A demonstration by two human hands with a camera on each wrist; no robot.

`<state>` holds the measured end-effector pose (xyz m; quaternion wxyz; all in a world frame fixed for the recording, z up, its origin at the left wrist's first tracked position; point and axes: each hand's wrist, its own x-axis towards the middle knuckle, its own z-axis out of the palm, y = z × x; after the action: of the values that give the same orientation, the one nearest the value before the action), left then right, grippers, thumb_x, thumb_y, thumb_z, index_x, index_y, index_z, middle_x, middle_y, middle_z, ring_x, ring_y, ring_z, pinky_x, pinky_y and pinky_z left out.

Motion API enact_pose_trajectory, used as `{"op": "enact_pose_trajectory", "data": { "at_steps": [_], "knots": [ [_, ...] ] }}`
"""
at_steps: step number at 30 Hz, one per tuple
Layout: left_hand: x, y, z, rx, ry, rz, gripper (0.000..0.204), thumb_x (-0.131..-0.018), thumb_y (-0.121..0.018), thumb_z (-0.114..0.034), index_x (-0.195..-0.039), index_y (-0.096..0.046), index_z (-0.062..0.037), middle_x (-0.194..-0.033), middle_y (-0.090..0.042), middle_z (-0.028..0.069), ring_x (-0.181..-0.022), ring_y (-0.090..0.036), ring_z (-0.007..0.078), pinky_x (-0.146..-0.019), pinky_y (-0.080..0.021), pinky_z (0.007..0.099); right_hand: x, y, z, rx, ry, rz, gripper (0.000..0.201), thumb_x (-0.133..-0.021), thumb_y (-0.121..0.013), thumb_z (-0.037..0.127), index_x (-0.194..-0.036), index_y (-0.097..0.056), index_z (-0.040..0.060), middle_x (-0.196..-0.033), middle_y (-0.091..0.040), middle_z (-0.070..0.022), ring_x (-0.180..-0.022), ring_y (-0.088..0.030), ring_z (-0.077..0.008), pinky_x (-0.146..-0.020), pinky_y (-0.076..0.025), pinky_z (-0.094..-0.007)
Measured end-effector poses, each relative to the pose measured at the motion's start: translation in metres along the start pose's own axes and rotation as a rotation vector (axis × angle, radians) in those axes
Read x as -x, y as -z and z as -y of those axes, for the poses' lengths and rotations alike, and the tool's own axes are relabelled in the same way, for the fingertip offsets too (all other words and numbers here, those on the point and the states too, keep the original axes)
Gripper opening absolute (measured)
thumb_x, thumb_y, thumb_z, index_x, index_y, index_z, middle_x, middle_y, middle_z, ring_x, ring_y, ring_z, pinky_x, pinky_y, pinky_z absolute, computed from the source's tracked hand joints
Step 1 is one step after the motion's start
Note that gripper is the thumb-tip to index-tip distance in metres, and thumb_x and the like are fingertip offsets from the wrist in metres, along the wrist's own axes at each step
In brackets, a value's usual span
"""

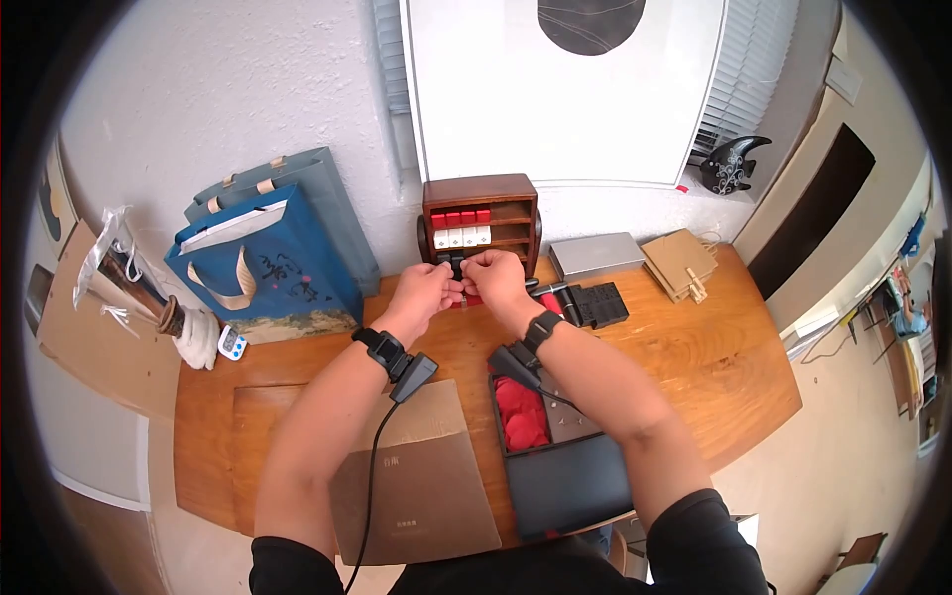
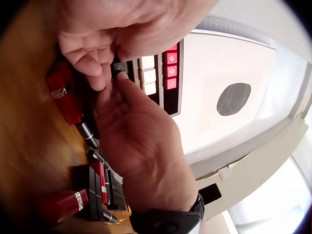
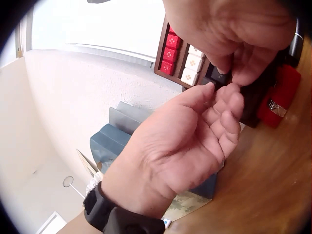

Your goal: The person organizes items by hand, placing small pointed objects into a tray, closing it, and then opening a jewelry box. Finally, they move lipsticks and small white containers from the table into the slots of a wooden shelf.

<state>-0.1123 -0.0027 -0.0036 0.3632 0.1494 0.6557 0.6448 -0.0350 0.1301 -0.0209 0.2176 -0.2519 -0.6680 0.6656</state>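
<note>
A small dark wooden shelf cabinet [image 1: 480, 185] stands against the wall. Small red boxes [image 1: 462, 217] fill part of its upper row, with white boxes [image 1: 463, 237] below. Both hands meet at a lower compartment, around small black boxes [image 3: 218, 75] with a pale flower mark. My left hand [image 1: 424, 296] has its thumb tip against the black boxes, its other fingers curled. Thumb and fingers of my right hand [image 1: 499, 281] pinch at a black box [image 2: 120, 67], the thumb tip on its face. The hands hide most of this row.
Right of the cabinet lie black boxes [image 1: 601, 304], a silver-grey box [image 1: 596, 255] and brown paper bags [image 1: 680, 264]. A blue gift bag [image 1: 260, 260] stands at left. Nearer me are an open black box with red cloth [image 1: 521, 412] and a brown flat box [image 1: 416, 491].
</note>
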Motion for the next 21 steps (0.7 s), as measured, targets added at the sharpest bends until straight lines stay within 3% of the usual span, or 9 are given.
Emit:
{"op": "enact_pose_trajectory", "data": {
  "at_steps": [4, 8, 10, 12, 14, 16, 17, 20, 21],
  "knots": [
    [-0.007, -0.004, -0.003, -0.066, -0.004, -0.003, 0.028, -0.105, -0.057, -0.026, -0.105, -0.062, 0.0012, -0.089, -0.070, 0.0119, -0.069, -0.066, 0.0172, -0.061, -0.052, 0.0279, 0.000, 0.006, 0.007, 0.160, 0.000, -0.005, 0.016, -0.094, -0.071, 0.010, -0.093, -0.072, -0.0054, -0.075, -0.071, -0.0079, -0.061, -0.067, -0.0121, -0.055, -0.055, -0.0262],
    [-0.004, -0.005, 0.007, -0.130, 0.046, 0.026, 0.029, -0.104, -0.059, -0.031, -0.098, -0.064, -0.0026, -0.087, -0.070, 0.0085, -0.071, -0.066, 0.0152, -0.063, -0.051, 0.0263, 0.008, 0.046, 0.012, 0.377, 0.123, 0.038, 0.017, -0.091, -0.072, 0.013, -0.088, -0.074, -0.0034, -0.071, -0.071, -0.0068, -0.058, -0.065, -0.0121, -0.053, -0.053, -0.0288],
    [-0.002, -0.003, 0.019, -0.383, -0.057, 0.107, 0.027, -0.102, -0.061, -0.028, -0.098, -0.067, -0.0017, -0.086, -0.069, 0.0077, -0.072, -0.066, 0.0142, -0.062, -0.051, 0.0263, 0.020, 0.081, 0.023, 0.511, 0.146, 0.069, 0.019, -0.086, -0.073, 0.017, -0.085, -0.076, -0.0020, -0.073, -0.073, -0.0156, -0.065, -0.072, -0.0226, -0.063, -0.057, -0.0365],
    [0.008, -0.011, 0.021, -0.483, -0.062, 0.173, 0.027, -0.100, -0.063, -0.026, -0.100, -0.068, -0.0002, -0.088, -0.071, 0.0102, -0.075, -0.068, 0.0176, -0.065, -0.053, 0.0288, 0.021, 0.118, 0.023, 0.772, 0.261, 0.140, 0.018, -0.085, -0.073, 0.018, -0.090, -0.077, 0.0007, -0.076, -0.072, -0.0183, -0.071, -0.072, -0.0298, -0.067, -0.056, -0.0392],
    [0.010, -0.022, 0.027, -0.580, -0.076, 0.233, 0.027, -0.098, -0.065, -0.025, -0.103, -0.069, 0.0014, -0.090, -0.072, 0.0127, -0.078, -0.070, 0.0210, -0.068, -0.054, 0.0313, 0.035, 0.141, 0.033, 0.831, 0.216, 0.199, 0.021, -0.082, -0.075, 0.019, -0.094, -0.077, 0.0018, -0.079, -0.071, -0.0207, -0.076, -0.070, -0.0351, -0.071, -0.055, -0.0415],
    [0.009, -0.039, 0.038, -1.020, -0.509, 0.266, 0.034, -0.093, -0.069, -0.026, -0.109, -0.068, 0.0038, -0.095, -0.074, 0.0184, -0.086, -0.072, 0.0304, -0.076, -0.057, 0.0378, 0.043, 0.156, 0.033, 1.064, 0.340, 0.339, 0.022, -0.080, -0.077, 0.018, -0.096, -0.078, 0.0035, -0.086, -0.072, -0.0215, -0.082, -0.070, -0.0359, -0.076, -0.056, -0.0425],
    [0.014, -0.052, 0.035, -1.046, -0.432, 0.256, 0.048, -0.087, -0.074, -0.033, -0.115, -0.065, 0.0050, -0.106, -0.072, 0.0242, -0.101, -0.070, 0.0381, -0.087, -0.056, 0.0432, 0.046, 0.162, 0.033, 1.215, 0.473, 0.430, 0.034, -0.076, -0.081, 0.020, -0.106, -0.077, 0.0052, -0.105, -0.071, -0.0201, -0.100, -0.067, -0.0356, -0.090, -0.054, -0.0426],
    [0.025, -0.081, 0.024, -1.166, -0.424, 0.350, 0.061, -0.082, -0.078, -0.040, -0.121, -0.062, 0.0037, -0.114, -0.069, 0.0258, -0.109, -0.066, 0.0397, -0.094, -0.053, 0.0451, 0.062, 0.160, 0.033, 1.198, 0.608, 0.551, 0.057, -0.071, -0.085, 0.018, -0.123, -0.069, 0.0006, -0.126, -0.064, -0.0185, -0.118, -0.059, -0.0359, -0.100, -0.050, -0.0438],
    [0.026, -0.087, 0.019, -1.178, -0.361, 0.428, 0.070, -0.077, -0.080, -0.045, -0.123, -0.059, 0.0029, -0.117, -0.067, 0.0267, -0.113, -0.064, 0.0407, -0.098, -0.050, 0.0455, 0.063, 0.159, 0.027, 1.244, 0.668, 0.565, 0.063, -0.067, -0.088, 0.026, -0.123, -0.069, 0.0020, -0.126, -0.064, -0.0135, -0.121, -0.056, -0.0352, -0.105, -0.047, -0.0419]
  ]
}}
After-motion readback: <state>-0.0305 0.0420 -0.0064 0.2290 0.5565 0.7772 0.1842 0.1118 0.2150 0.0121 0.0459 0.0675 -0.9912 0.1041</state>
